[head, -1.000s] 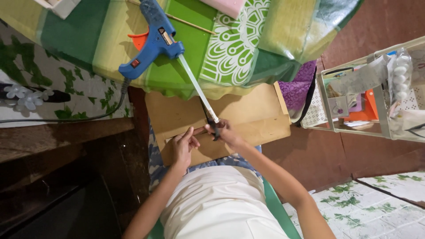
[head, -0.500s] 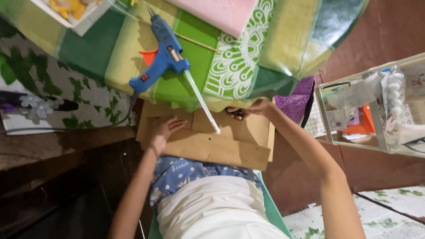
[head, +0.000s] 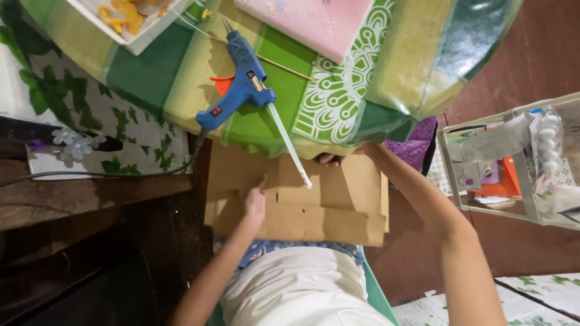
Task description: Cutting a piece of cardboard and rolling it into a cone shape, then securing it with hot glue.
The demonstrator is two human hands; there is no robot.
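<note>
You were sitting in a home craft corner, not a factory or shop. The table [head: 386, 78] far ahead of you wore a glossy green and yellow patterned cloth, the household sort, and on it lay a blue hot glue gun [head: 241, 84] with a glue stick poking out, a thin wooden skewer [head: 284, 66], a pink sheet [head: 314, 21] and a white tray [head: 130, 27] of small yellow pieces. To your right stood a pale shelf cart [head: 513, 163] crammed with packets and craft bits. On the left a leaf-printed covering [head: 121, 130] hung by dark wood, and patterned floor tiles [head: 538, 290] showed near right
</note>
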